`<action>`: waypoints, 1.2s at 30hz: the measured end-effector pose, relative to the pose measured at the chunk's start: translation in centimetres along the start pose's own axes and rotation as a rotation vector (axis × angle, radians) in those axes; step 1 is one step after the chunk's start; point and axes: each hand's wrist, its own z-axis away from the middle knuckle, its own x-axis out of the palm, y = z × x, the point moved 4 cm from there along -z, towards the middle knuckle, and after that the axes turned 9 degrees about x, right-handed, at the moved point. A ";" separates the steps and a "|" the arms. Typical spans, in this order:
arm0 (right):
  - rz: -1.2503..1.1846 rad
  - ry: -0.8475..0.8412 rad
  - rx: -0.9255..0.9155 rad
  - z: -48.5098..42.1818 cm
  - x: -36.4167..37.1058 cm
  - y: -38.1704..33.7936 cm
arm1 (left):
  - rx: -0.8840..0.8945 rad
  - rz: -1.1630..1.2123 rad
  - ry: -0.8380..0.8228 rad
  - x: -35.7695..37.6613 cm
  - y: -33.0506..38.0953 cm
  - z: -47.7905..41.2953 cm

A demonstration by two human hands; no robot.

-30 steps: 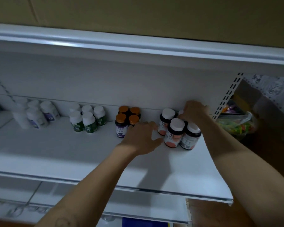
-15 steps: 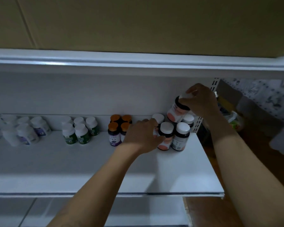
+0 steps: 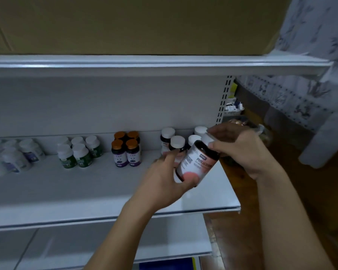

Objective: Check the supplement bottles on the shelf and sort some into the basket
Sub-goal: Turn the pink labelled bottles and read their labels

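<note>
Head: bottle point(image 3: 197, 162) tilted, cap up-right.

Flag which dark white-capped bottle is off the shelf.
The tilted pink-labelled bottle, left hand at its base, right hand on its cap; the others stand upright on the shelf.

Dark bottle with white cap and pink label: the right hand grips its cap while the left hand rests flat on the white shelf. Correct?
Not quite. The head view shows the left hand holding the base of the dark bottle with white cap and pink label, above the white shelf. The right hand does grip its cap.
</note>
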 end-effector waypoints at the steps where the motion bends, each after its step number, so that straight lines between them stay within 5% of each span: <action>1: -0.031 -0.033 -0.003 0.6 0.0 0.4 | 0.003 0.031 -0.021 0.3 0.2 0.7; 7: -0.238 -0.192 -0.014 3.1 1.3 3.6 | -0.045 0.332 -0.179 2.1 0.6 4.4; 16: -0.429 -0.324 0.017 5.7 4.9 5.3 | -0.085 0.389 0.094 2.4 -1.1 7.8; 36: -0.377 -0.022 0.156 7.3 9.5 3.7 | 0.143 0.500 0.017 -0.3 -3.6 8.1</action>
